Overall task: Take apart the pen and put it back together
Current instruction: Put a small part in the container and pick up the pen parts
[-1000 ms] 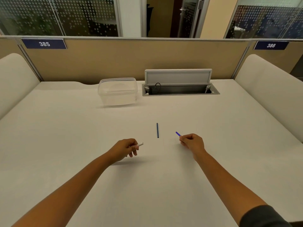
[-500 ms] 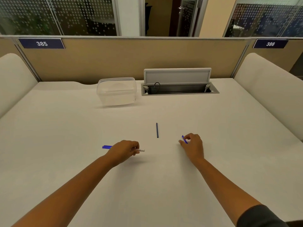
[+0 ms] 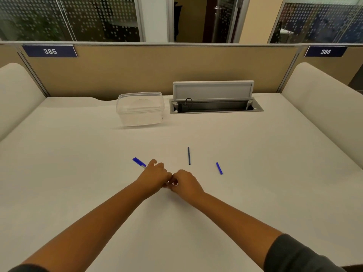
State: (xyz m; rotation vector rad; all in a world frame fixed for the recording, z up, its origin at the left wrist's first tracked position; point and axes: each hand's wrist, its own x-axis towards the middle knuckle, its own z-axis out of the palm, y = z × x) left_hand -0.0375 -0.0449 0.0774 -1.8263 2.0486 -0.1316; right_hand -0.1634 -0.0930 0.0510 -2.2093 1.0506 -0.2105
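Note:
My left hand (image 3: pixel 154 176) is closed around the white pen barrel. The barrel's blue end (image 3: pixel 139 161) sticks out to the far left of my fist. My right hand (image 3: pixel 185 183) touches the left one, and its fingertips pinch the barrel's near end, which is mostly hidden between the hands. A thin dark blue refill (image 3: pixel 189 155) lies on the white table (image 3: pixel 275 173) just beyond my hands. A short bright blue pen piece (image 3: pixel 219 168) lies loose to the right of the refill.
A clear plastic container (image 3: pixel 140 108) stands at the back, left of centre. Beside it is an open cable tray (image 3: pixel 216 107) with a raised lid. A tan partition closes off the far edge. Padded white sides rise at left and right.
My right hand has let go of the short blue piece, which now lies on the table. That hand moved left to meet my left hand at the barrel.

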